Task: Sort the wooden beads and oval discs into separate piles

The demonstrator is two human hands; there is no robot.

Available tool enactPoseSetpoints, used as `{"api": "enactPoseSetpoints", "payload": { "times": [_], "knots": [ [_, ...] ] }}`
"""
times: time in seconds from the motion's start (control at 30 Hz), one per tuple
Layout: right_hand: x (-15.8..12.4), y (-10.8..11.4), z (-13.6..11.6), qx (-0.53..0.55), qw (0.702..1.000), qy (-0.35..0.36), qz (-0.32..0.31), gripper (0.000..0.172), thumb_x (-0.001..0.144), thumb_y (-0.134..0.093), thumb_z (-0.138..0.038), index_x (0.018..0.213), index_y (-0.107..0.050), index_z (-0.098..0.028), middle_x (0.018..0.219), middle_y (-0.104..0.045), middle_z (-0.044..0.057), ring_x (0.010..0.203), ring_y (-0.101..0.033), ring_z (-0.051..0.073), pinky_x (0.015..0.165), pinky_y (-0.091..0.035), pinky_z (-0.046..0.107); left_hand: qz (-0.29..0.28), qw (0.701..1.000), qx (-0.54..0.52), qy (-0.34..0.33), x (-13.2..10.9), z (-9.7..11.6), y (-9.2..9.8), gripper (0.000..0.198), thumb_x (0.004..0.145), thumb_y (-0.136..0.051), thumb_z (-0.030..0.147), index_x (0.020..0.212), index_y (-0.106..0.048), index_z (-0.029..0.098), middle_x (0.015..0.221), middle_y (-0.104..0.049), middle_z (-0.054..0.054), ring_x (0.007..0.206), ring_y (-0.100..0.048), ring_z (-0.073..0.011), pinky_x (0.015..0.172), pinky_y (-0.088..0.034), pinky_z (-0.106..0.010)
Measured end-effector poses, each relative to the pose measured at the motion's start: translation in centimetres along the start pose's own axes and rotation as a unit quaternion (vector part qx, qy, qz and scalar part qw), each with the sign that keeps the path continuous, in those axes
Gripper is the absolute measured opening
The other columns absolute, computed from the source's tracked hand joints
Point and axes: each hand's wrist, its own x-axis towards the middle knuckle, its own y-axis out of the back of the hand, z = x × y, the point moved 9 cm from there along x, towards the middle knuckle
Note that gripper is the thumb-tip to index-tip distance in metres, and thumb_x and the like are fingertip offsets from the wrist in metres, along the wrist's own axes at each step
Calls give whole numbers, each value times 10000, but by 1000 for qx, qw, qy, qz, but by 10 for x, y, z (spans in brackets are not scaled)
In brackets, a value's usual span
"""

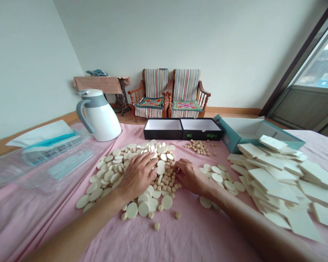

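My left hand lies over a wide heap of pale round wooden discs, its fingers stretched forward and a little apart. Small wooden cubes with rounded corners are mixed in at the heap's right side, between my two hands. My right hand rests at the edge of these cubes with its fingers curled inward. Whatever its fingertips pinch is hidden. Beside and behind my right wrist is a smaller group of discs. A separate cluster of cubes sits farther back.
Two black open boxes and a teal box stand at the back. Square wooden tiles are piled at right. To the left are a white jug and clear plastic packaging. Pink cloth covers the table.
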Motion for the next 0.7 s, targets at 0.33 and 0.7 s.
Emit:
{"api": "enactPoseSetpoints", "payload": {
  "times": [0.33,0.7],
  "knots": [
    [2,82,64,-146,968,-119,164,326,722,-434,-49,963,-621,-165,979,-597,86,757,-552,150,675,-396,244,-3,1000,5,-4,0,1,0,321,910,-423,284,1172,-594,213,1304,-545,-74,1228,-454,-245,1033,-354,-453],
    [-1,-1,1,40,999,-15,-4,221,664,-493,-30,814,-579,-167,802,-580,14,669,-524,96,611,-384,199,12,1000,-3,-19,0,3,3,290,911,-436,257,1133,-619,218,1269,-570,-70,1200,-480,-236,1009,-385,-447]
  ]
}}
